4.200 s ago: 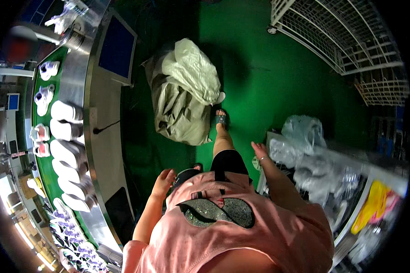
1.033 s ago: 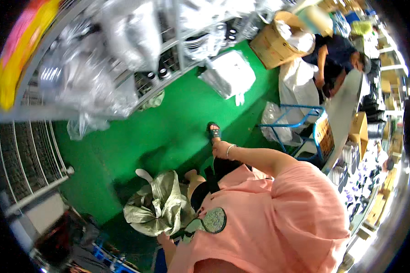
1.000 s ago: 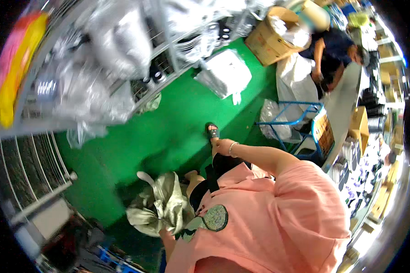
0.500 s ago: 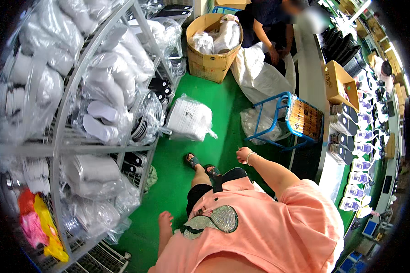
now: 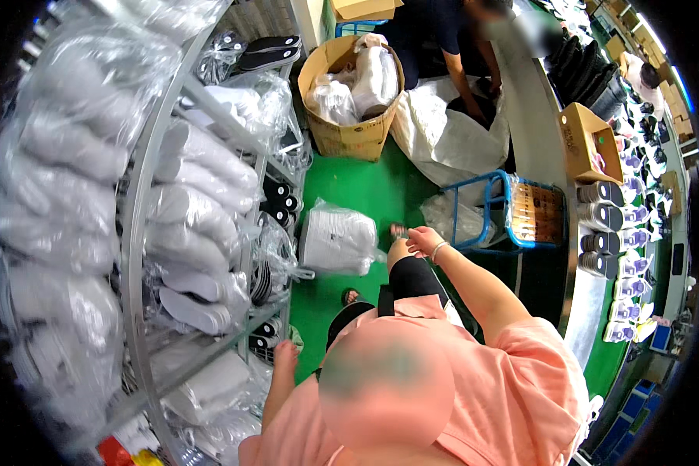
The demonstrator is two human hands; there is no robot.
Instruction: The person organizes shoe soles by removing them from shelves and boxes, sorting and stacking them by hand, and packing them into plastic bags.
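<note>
My right hand (image 5: 424, 241) hangs in front of my raised leg, its fingers loosely bent and a little apart, with nothing visible in them. Down at the left, my left hand (image 5: 286, 354) is beside the metal rack (image 5: 138, 256), fingers loose and holding nothing I can see. On the green floor ahead lies a clear plastic bag of stacked white insoles (image 5: 339, 238), apart from both hands. Bagged pale insoles (image 5: 202, 210) fill the rack shelves, with dark insoles (image 5: 278, 198) among them.
A cardboard box (image 5: 351, 140) of wrapped bundles stands ahead. Beyond a blue-framed stool (image 5: 532, 213), a co-worker's hands reach into a large white sack (image 5: 443, 128). Along the right runs a bench (image 5: 532, 116) beside insole stacks (image 5: 600, 225) and a row of shoes (image 5: 631, 264).
I have stepped forward, so the rack and the floor bag appear nearer and lower. My right hand has swung slightly; the left is now closer to the rack. The co-worker's arms have shifted at the sack.
</note>
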